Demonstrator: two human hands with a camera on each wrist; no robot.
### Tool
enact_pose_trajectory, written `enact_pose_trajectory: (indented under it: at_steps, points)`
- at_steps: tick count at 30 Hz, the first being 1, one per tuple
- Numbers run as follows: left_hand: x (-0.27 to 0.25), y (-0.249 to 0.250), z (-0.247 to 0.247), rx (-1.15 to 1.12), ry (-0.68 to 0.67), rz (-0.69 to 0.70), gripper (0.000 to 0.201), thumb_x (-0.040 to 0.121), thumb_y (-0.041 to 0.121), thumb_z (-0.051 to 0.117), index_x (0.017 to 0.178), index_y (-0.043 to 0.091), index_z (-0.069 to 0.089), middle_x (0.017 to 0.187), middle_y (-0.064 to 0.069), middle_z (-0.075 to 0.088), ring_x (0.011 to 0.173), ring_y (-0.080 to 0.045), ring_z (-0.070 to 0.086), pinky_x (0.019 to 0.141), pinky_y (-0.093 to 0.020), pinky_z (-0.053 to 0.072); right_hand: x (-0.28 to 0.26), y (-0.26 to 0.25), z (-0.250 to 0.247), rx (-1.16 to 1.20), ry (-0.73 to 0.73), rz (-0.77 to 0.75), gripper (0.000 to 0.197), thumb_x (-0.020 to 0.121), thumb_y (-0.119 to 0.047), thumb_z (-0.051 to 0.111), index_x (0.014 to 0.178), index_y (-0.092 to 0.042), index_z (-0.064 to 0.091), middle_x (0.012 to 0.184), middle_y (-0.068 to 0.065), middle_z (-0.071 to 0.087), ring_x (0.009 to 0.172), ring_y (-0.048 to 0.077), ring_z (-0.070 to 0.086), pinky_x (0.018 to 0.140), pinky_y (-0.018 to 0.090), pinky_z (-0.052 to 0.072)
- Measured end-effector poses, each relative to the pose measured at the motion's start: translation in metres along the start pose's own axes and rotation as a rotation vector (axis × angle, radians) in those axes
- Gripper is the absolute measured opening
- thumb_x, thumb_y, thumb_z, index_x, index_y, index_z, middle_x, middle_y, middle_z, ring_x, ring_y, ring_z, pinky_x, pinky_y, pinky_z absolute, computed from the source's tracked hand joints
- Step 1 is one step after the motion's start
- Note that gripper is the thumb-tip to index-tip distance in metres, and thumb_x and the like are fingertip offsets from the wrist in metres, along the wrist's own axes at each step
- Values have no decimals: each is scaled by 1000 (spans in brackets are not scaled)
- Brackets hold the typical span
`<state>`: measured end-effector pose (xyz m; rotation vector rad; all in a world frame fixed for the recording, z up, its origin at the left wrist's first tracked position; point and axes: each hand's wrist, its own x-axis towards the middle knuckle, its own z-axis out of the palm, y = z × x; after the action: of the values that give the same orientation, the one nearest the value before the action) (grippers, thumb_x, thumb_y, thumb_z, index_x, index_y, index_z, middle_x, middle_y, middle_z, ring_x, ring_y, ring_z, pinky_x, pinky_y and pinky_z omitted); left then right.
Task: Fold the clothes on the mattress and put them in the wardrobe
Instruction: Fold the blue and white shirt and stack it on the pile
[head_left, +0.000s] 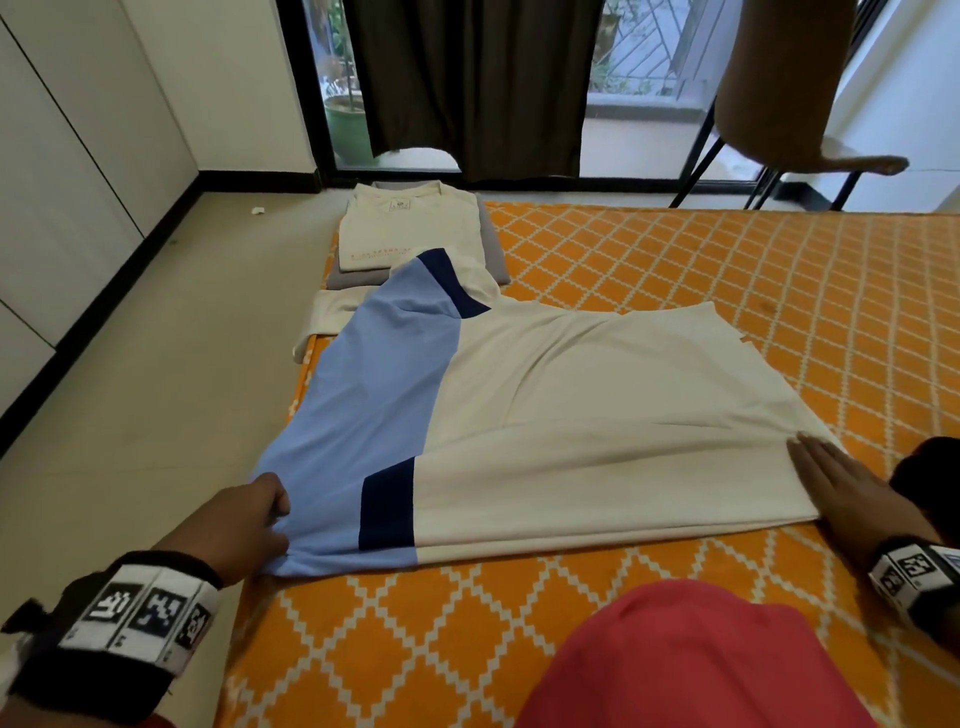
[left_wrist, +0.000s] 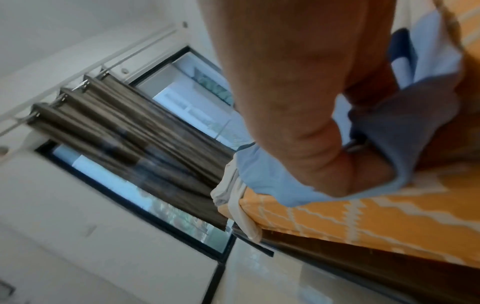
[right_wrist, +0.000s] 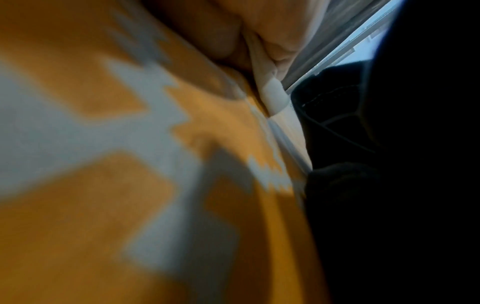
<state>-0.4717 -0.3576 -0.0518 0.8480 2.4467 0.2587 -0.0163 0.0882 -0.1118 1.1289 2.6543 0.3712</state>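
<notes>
Clothes lie on the orange mattress (head_left: 675, 260). On the left, the left hand (head_left: 244, 525) pinches the blue corner of a big white and blue shirt (head_left: 545, 415). On the right, the right hand (head_left: 836, 488) rests flat on its white edge, fingers straight. It looks like the folding step. Next, I think the blue side must be lifted over. Two folded shirts (head_left: 410, 228) wait behind.

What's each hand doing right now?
Left hand: grips the light-blue corner of the shirt.
Right hand: open, fingers straight, pressing flat on the shirt's cream edge.
</notes>
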Motion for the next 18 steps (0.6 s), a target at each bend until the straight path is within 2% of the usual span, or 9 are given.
enact_pose_trajectory:
  at_steps: [2,4,5,7,9,11,14,16,18]
  points:
    - [-3,4,1,146,-44,-10,22,83,10,62,87,20,42,83,-1,53,74,-19,51,56,-24,35,-3,2,2,-64,92,-29,91,73,-6,74,148,4,24,150,25,35,131,42,45,95,55,50]
    - [-10,12,4,291,-87,-7,23,85,17,59,89,21,37,89,1,49,83,-21,53,63,-27,39,-7,-2,-5,-62,36,64,75,94,-15,49,153,0,5,160,17,7,146,35,20,116,48,28]
    - [-15,18,6,361,-63,18,23,85,21,57,94,22,36,94,1,46,88,-22,53,67,-29,41,-11,-6,-8,-18,27,120,73,94,-16,47,154,0,7,160,14,3,148,34,13,119,48,19]
    - [-21,32,12,445,140,118,30,85,28,55,110,22,40,109,-2,45,97,-25,51,69,-32,42,-18,-9,-12,-13,131,103,79,79,-15,65,147,1,30,158,18,21,149,34,7,117,52,8]
    - [-23,50,26,319,389,309,44,76,38,53,113,13,55,109,-8,54,96,-32,55,67,-35,47,-29,-23,-15,-22,269,-19,74,77,-24,63,144,-3,40,154,18,32,150,28,-2,117,50,-1]
    - [-24,71,49,281,454,484,63,74,55,46,116,10,61,112,-13,61,103,-36,57,77,-44,54,-40,-58,-19,93,393,-295,58,94,-32,37,149,-13,35,157,11,28,150,24,3,120,47,2]
    - [-17,96,92,432,282,550,92,77,79,36,141,14,45,144,-12,48,131,-34,39,102,-55,36,-32,-120,-29,147,393,-662,54,103,-41,21,151,-15,23,162,4,15,148,21,16,118,43,12]
    - [-14,99,110,459,200,523,102,78,88,29,149,15,37,154,-11,36,139,-32,30,104,-56,21,-18,-151,-32,118,347,-773,61,103,-49,21,152,-12,20,160,8,18,146,24,19,117,43,14]
    - [-13,98,119,441,165,507,104,78,90,27,152,16,32,157,-9,31,143,-29,25,104,-57,19,-7,-166,-32,128,308,-817,67,102,-54,20,154,-12,18,159,9,22,147,23,17,118,40,12]
